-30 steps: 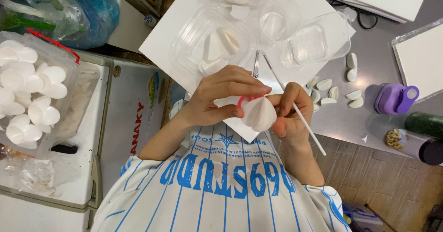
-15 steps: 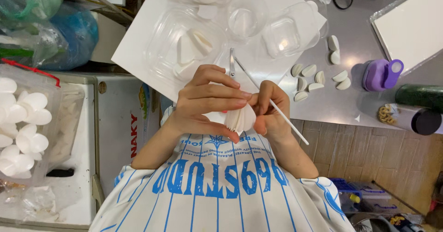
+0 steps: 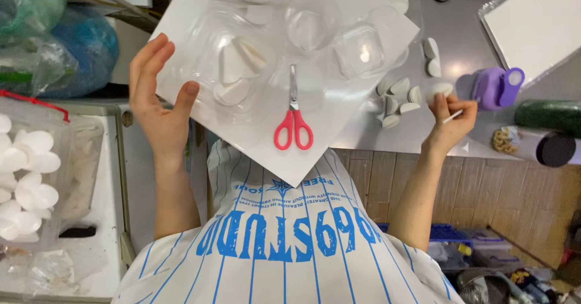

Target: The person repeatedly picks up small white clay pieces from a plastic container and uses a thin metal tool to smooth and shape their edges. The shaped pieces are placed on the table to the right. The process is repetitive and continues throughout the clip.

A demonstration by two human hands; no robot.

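Left hand (image 3: 158, 101) spread open, thumb resting on the white board's (image 3: 339, 116) left edge; right hand (image 3: 449, 119) pinches a thin white stick (image 3: 452, 117) by the white petals (image 3: 404, 95). Scissors (image 3: 293, 124) lie mid-board: keep the board level.

I see a grey worktop (image 3: 460, 19) running along the upper right, glare spots on it from overhead light; below its edge, a tan wood-plank panel (image 3: 514, 201). At left a white cabinet (image 3: 109, 219) with a clear tub (image 3: 72, 159); blue and green plastic bags (image 3: 66, 44) bunched above it.
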